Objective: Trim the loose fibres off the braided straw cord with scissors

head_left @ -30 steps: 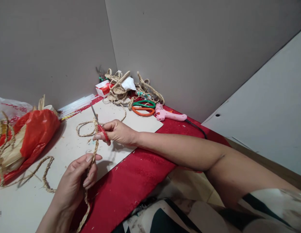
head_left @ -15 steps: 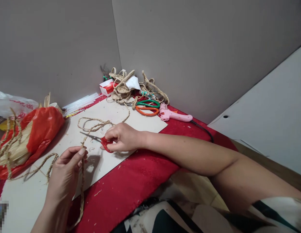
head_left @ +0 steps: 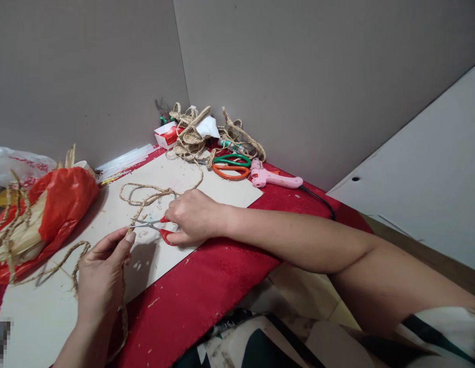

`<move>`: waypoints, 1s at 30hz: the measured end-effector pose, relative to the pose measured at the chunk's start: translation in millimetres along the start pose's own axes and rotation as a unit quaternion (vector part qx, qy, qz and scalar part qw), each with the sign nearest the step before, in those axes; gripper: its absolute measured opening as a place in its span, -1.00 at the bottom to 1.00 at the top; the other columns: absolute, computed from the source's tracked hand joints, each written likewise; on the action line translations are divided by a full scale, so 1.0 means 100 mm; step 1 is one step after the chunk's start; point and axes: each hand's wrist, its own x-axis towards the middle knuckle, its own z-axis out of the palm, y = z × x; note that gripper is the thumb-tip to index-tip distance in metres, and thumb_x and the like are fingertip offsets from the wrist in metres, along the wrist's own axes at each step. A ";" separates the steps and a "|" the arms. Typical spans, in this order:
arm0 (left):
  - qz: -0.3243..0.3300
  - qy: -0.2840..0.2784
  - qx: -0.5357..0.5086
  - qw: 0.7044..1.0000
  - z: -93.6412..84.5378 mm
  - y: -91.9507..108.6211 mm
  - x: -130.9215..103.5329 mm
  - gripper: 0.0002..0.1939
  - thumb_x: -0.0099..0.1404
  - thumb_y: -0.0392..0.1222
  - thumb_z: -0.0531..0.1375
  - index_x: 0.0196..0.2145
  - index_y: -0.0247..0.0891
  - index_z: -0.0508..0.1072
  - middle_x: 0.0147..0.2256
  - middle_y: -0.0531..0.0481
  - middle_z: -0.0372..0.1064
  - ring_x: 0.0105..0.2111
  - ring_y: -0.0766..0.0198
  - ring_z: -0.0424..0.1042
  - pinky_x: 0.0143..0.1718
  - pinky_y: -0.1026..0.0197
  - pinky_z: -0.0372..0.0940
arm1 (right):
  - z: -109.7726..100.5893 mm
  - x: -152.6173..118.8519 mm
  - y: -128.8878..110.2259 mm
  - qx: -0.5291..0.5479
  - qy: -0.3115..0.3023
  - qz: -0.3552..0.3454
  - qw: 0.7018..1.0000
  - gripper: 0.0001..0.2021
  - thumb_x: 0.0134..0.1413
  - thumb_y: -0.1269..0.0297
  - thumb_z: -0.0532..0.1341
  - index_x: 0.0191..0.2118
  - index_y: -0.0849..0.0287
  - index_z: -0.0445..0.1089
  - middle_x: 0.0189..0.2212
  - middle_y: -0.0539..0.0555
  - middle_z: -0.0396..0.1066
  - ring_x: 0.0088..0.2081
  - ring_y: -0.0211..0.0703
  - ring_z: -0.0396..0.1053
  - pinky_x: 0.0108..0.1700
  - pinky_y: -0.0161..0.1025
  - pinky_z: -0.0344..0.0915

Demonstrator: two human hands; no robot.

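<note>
A braided straw cord (head_left: 141, 208) is pinched between the thumb and fingers of my left hand (head_left: 105, 266). One length of it hangs down past the board's edge, and the rest loops away across the white board (head_left: 237, 194). My right hand (head_left: 191, 217) grips a pair of small red-handled scissors (head_left: 166, 236). Their blades are parted and lie at the cord, just above my left fingertips. Whether the blades have bitten into the cord I cannot tell.
Left lies a red plastic bag (head_left: 74, 197) with pale dry husks (head_left: 28, 240). At the back sit clear glue sticks (head_left: 126, 159), a tangle of straw braid (head_left: 191, 138), large scissors with green and orange handles (head_left: 232, 174) and a pink glue gun (head_left: 278, 180) with a black cable.
The red-handled scissors have opened, and their blades have come down to the cord by my left fingertips. My left hand still pinches the cord in nearly the same place.
</note>
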 end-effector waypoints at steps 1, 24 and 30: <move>0.004 -0.001 0.007 1.000 0.00 0.00 -0.01 -0.65 -0.08 -0.04 0.40 -0.29 -0.16 0.59 -0.56 0.12 0.36 -0.61 0.39 0.19 -0.62 0.34 0.07 | 0.00 0.00 0.00 -0.002 -0.003 0.000 1.000 -0.56 0.05 -0.04 0.06 -0.34 0.27 0.48 -0.37 0.18 0.50 -0.39 -0.10 0.39 -0.45 -0.25 -0.06; 0.043 0.022 0.000 0.999 0.07 -0.05 0.01 -0.69 -0.08 -0.03 0.41 -0.37 -0.22 0.59 -0.62 0.13 0.29 -0.61 0.42 0.16 -0.63 0.37 0.02 | -0.01 0.02 -0.07 0.005 -0.054 -0.008 0.998 -0.65 0.12 0.09 0.04 -0.38 0.19 0.49 -0.40 0.14 0.52 -0.43 -0.16 0.36 -0.49 -0.25 -0.13; 0.031 0.010 -0.042 0.999 0.07 -0.06 0.03 -0.69 -0.07 -0.06 0.41 -0.36 -0.22 0.56 -0.60 0.14 0.29 -0.61 0.43 0.17 -0.63 0.37 0.02 | 0.01 0.02 -0.05 0.034 -0.034 -0.001 0.999 -0.66 0.12 0.10 0.05 -0.41 0.20 0.48 -0.43 0.10 0.50 -0.45 -0.23 0.32 -0.48 -0.25 -0.17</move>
